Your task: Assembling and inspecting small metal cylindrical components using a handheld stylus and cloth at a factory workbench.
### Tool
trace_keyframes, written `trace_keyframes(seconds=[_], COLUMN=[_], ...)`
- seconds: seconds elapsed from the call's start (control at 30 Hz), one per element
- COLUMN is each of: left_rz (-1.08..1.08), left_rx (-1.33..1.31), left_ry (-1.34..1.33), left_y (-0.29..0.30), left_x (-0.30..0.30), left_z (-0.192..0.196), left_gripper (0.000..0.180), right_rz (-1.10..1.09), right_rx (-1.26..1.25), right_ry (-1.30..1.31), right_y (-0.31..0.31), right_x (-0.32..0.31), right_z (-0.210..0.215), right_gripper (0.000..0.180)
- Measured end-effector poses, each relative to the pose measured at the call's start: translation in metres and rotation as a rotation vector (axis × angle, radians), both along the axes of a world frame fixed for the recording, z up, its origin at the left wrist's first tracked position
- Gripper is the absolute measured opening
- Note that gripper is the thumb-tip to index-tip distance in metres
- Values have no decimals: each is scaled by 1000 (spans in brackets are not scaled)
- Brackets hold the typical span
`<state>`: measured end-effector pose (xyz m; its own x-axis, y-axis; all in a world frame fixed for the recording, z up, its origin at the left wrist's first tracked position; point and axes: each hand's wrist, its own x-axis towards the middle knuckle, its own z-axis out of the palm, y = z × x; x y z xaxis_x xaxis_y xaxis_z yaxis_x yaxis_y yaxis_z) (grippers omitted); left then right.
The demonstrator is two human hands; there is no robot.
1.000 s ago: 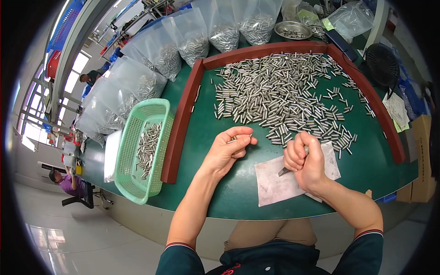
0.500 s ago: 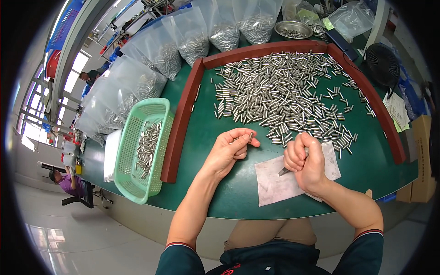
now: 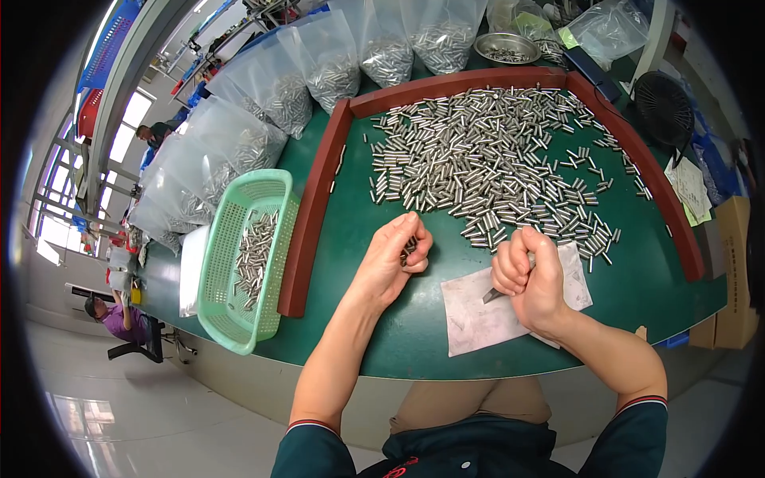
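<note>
Left hand [image 3: 396, 259]: fingers curled over the palm, cupping a small clutch of metal pins [image 3: 408, 250]; only a few ends show between the fingers, so the count cannot be told. Hand rests on the green table [image 3: 374, 334], just short of the loose heap.

Right hand [image 3: 532, 280]: tight fist around a slim metal tool [image 3: 493, 295] whose pointed tip sticks out toward the left, low over a white paper sheet [image 3: 486, 323]. Whether a pin sits in this fist too cannot be told.

Outward: heap of pins [image 3: 486, 159] spread inside a red-brown frame [image 3: 315, 215], nearest ones just beyond both hands. Left of the frame, a green basket [image 3: 219, 319] with a modest layer of pins. Clear bags of pins [image 3: 239, 151] line the far-left edge; a metal dish [image 3: 507, 48] stands at the far rim.

Step, as judged: pins picked up in a batch and worked one at a time with the tool over the paper. Next move likely calls for bringing one pin out of the left palm to the fingertips and presenting it end-on to the tool tip, without spilling the rest.

Versus one second ago: left hand then lay flatter, fingers reaching into the heap's edge; now drawn back slightly and closed. Right fist and tool sit much as before.
</note>
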<state>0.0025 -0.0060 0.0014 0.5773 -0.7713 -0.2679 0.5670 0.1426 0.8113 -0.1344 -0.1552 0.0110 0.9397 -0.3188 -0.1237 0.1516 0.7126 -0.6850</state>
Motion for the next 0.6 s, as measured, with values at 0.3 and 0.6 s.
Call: trace_keyframes(seconds=[0.3,0.6], left_rz=[142,46], left_rx=[468,604], left_ry=[-1460,-1536], left_y=[-30,-27], left_x=[-22,-22], left_z=[-9,-6], left_gripper=[11,10], right_rz=[13,22], right_rx=[13,0], right_ry=[-20,-51], right_y=[-1,-2], right_x=[1,0], right_z=[-1,-2], right_gripper=[38,37])
